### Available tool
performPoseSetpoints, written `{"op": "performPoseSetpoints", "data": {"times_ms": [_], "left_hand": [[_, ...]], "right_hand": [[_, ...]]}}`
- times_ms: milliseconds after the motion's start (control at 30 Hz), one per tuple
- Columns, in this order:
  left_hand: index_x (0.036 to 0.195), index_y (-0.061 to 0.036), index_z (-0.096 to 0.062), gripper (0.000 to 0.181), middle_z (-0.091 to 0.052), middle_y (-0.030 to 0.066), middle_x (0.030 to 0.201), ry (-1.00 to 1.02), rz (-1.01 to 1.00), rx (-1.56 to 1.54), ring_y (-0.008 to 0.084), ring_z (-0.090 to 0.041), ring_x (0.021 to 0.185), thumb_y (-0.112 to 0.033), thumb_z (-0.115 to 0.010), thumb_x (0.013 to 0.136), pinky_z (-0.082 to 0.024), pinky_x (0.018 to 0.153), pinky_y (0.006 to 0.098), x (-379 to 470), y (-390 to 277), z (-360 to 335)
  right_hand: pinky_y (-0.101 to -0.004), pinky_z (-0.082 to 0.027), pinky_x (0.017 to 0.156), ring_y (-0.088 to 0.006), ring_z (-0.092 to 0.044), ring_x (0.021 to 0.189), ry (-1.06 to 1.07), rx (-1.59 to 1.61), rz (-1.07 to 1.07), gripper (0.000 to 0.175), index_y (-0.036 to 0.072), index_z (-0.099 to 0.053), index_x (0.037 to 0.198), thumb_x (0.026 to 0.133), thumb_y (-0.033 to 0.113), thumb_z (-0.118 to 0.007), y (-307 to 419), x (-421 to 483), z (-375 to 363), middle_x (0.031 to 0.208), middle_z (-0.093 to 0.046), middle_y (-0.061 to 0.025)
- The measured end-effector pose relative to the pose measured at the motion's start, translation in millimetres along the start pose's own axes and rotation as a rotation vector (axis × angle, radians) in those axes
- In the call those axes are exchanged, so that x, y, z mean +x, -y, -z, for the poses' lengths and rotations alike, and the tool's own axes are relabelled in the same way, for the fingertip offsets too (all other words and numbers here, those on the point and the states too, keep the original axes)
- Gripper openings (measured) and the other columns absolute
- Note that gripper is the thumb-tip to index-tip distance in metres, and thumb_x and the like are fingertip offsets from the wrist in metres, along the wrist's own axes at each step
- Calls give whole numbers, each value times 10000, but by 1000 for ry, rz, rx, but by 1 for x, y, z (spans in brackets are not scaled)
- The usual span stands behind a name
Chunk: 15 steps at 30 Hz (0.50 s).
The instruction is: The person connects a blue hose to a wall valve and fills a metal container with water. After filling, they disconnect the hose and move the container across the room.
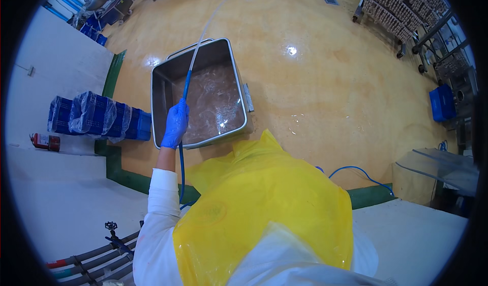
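Note:
My left hand, in a blue glove, is closed around a blue hose near its outlet. A stream of water leaves the hose and arcs over the far rim towards the floor. Under the hand and hose stands a square stainless steel tub on the floor. Murky, rippled brownish water lies in it. Only a sliver of my right hand, gloved in blue, shows past the edge of my yellow plastic apron. Its fingers are hidden, close to another length of blue hose.
Blue plastic crates, partly wrapped in clear film, stand left of the tub. A fire extinguisher is by the white wall. Wheeled racks of sausages and a blue crate are at right. The yellow floor has wet patches.

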<state>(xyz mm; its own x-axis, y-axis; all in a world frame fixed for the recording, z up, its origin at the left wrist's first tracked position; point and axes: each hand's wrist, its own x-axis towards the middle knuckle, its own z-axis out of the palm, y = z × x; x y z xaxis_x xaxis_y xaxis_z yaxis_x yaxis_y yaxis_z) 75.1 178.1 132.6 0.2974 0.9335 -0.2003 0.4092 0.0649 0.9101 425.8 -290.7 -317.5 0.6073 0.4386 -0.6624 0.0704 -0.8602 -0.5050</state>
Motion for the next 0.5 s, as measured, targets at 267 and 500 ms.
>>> {"op": "performPoseSetpoints", "data": {"times_ms": [267, 500], "left_hand": [[676, -139, -471, 426, -377, -68, 586, -21, -13, -3, 38, -344, 521, -383, -420, 1022, -278, 468, 238, -1, -12, 0], [668, -161, -460, 432, -375, -62, 562, -240, 33, 53, 52, -343, 478, -414, -405, 1013, -276, 438, 254, 5, -3, 41]], "right_hand": [[-433, -506, 748, -326, -663, 811, 7, -90, 63, 348, 28, -691, 814, 793, 334, -526, -13, 4, -4, 876, -679, -204], [-428, -469, 630, -283, -604, 641, 20, -9, 50, 338, 12, -648, 728, 786, 318, -515, -2, 2, 2, 713, -622, -209]]}}
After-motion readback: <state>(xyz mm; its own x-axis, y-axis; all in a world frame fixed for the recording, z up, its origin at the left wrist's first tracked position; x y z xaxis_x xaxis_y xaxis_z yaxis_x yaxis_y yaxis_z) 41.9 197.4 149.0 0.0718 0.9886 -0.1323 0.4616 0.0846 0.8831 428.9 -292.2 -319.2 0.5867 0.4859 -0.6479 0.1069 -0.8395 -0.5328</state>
